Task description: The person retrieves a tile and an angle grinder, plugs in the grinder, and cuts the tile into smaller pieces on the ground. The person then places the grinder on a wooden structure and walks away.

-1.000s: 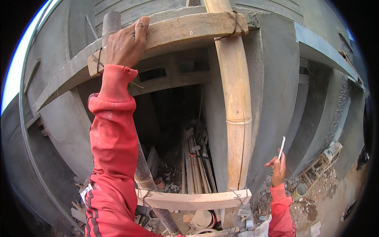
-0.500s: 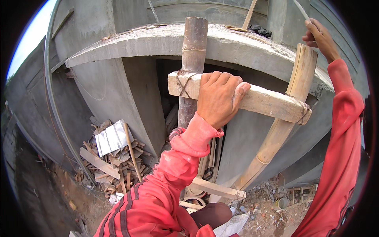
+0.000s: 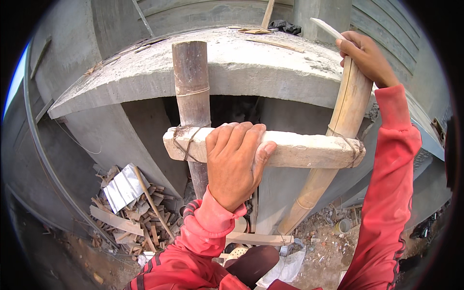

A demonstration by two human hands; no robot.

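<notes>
My left hand (image 3: pixel 234 164) is closed over the upper rung (image 3: pixel 304 149) of a bamboo ladder, fingers hooked over its far edge. This rung is a rough, whitish wooden bar, tied with wire to a dark bamboo pole (image 3: pixel 191 72) on the left and a yellowish bamboo pole (image 3: pixel 352 96) on the right. At the top of the yellowish pole, my right hand (image 3: pixel 368 57) grips a pale, flat, thin strip (image 3: pixel 327 29) that sticks out up and to the left. The hand covers the pole's top end; whether it also grips the pole is unclear.
Beyond the ladder runs a rough concrete slab (image 3: pixel 145 77) with wood scraps and a dark crumpled bag (image 3: pixel 285 26). Far below, a heap of broken wood (image 3: pixel 140 212) lies at left. A lower rung (image 3: pixel 258 239) and a bucket (image 3: pixel 343 225) show beneath.
My right hand has come down with the pale strip onto the top of the yellowish pole. My left hand still grips the rung. The view has shifted, showing more of the slab's top.
</notes>
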